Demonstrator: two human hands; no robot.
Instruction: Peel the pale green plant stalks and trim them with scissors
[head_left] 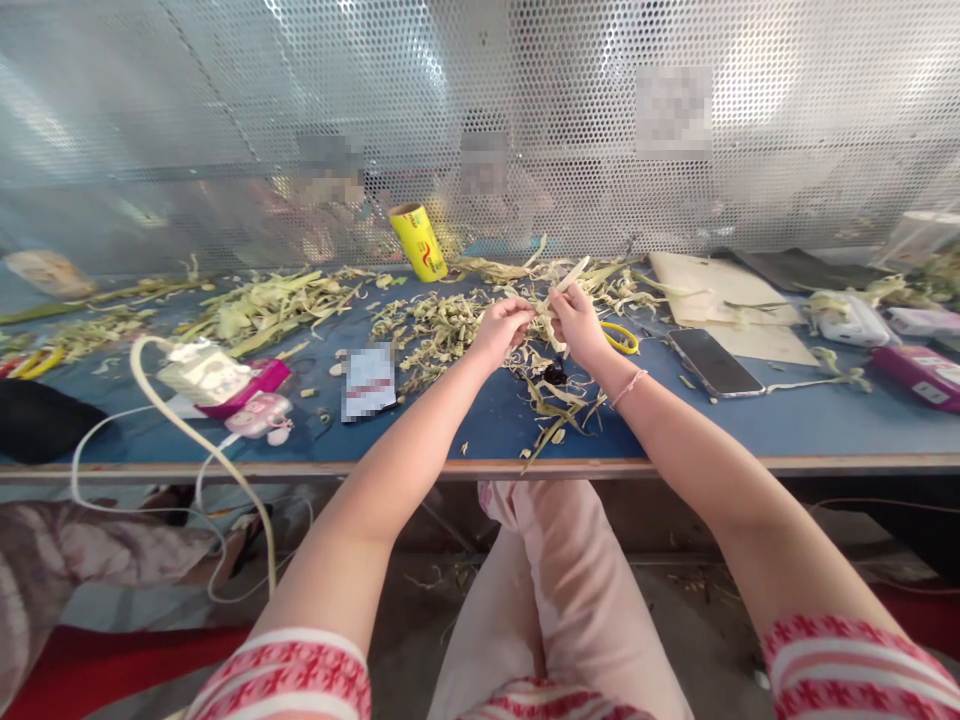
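Over the middle of the blue table, my two hands are close together with their fingers pinched. My right hand (576, 320) grips a pale green plant strip (575, 272), whose long end sticks up past the fingers. Just to the left, my left hand (499, 335) is closed at the strip's lower part; the fingers partly hide what they hold. Beneath and around both hands lie dry, curled plant scraps (429, 330). A yellow ring-shaped handle (621, 338) shows beside my right wrist, and a small black object (555, 373) lies below the hands.
A yellow tube (418, 243) leans by the perforated metal screen (570, 180). Leafy strips (262, 308) are heaped left, near a charger with cables (206, 375) and a packet (368, 382). At right lie a phone (716, 362), cardboard (720, 290) and a magenta pack (919, 376).
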